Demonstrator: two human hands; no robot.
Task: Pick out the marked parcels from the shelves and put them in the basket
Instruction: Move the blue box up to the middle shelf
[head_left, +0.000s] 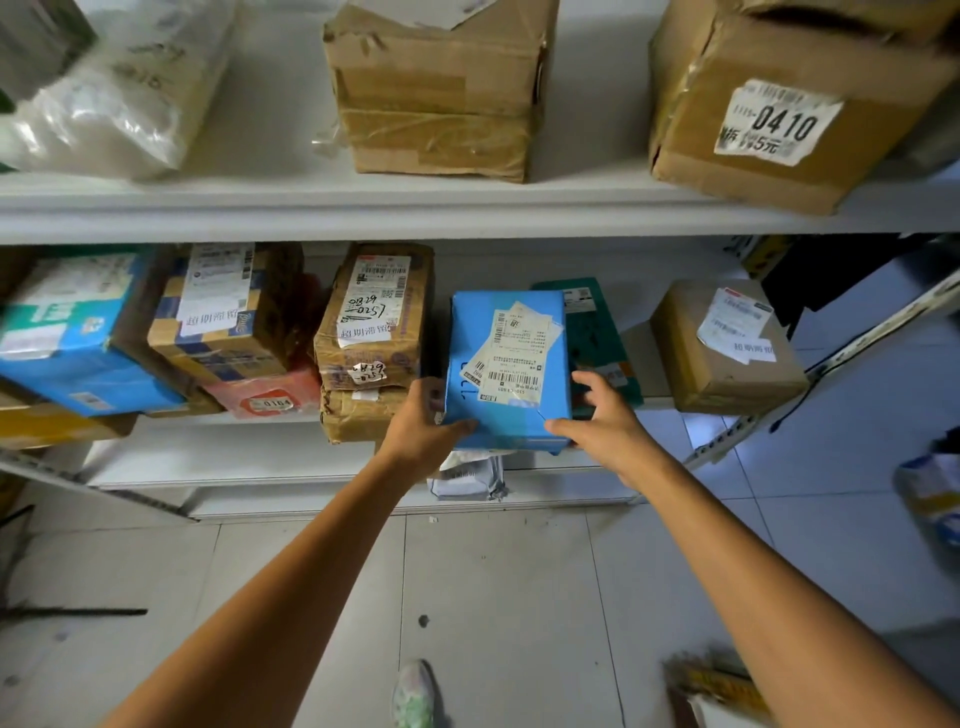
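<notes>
A blue parcel (506, 374) with white barcode labels sits at the front of the middle shelf (363, 213), tilted toward me. My left hand (423, 426) grips its lower left corner, thumb on top. My right hand (605, 415) holds its right edge, thumb on the near face and fingers spread behind. A teal parcel (597, 332) stands right behind it. No basket is in view.
Taped brown boxes (374, 332) and a blue-and-white box (67, 332) stand left of the blue parcel, another brown box (727, 348) to its right. A grey mailer (470, 475) lies on the shelf below. Larger cartons (779, 104) fill the top shelf. Tiled floor lies beneath me.
</notes>
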